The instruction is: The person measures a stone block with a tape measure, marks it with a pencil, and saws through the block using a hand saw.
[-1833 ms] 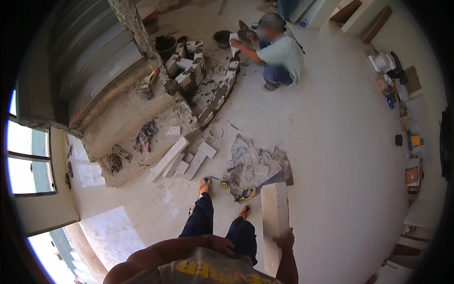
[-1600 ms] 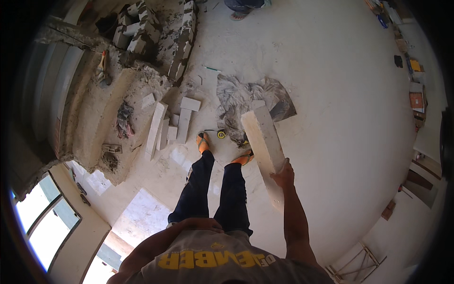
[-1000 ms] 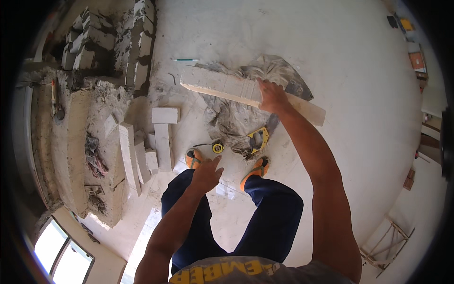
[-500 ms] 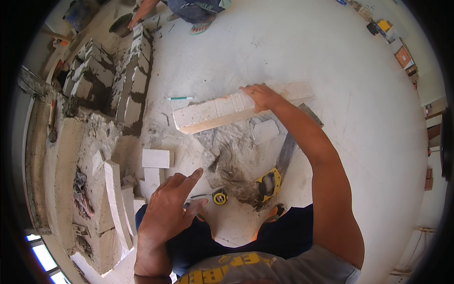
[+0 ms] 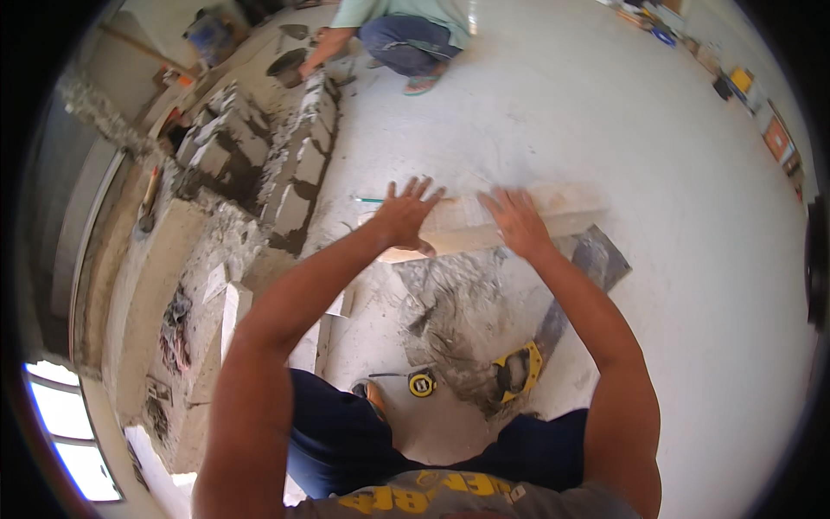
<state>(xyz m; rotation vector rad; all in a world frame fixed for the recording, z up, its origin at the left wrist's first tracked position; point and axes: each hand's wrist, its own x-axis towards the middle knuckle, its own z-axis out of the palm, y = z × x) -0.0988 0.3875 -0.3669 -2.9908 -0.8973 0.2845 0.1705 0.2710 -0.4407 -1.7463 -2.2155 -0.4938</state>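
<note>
A long, whitish block [image 5: 566, 204] lies crosswise on the floor in front of me, its outline slightly smeared by motion. Over its left part, my left hand [image 5: 405, 218] is open with fingers spread; whether it presses on the block I cannot tell. My right hand [image 5: 519, 220] lies open on the block's middle, fingers stretched out. Beyond my left hand shows the tip of a green pen or pencil [image 5: 368, 200]. Nearer to me are a crumpled, dusty plastic sheet [image 5: 445, 316], a handsaw [image 5: 519, 372] with a yellow handle, and a yellow-black tape measure [image 5: 422, 382].
At the far left stands a low block wall [image 5: 298, 186] with wet grey mortar. Another person [image 5: 406, 43] squats at its far end, one hand by a dark bucket [image 5: 287, 67]. Cut blocks lie left, partly behind my left arm. A trowel [image 5: 149, 203] rests on the ledge.
My left hand has reached forward from near my knee to the block's left part. My right hand stays on the block, its fingers now flatter. The view has shifted, so the scene sits further right.
</note>
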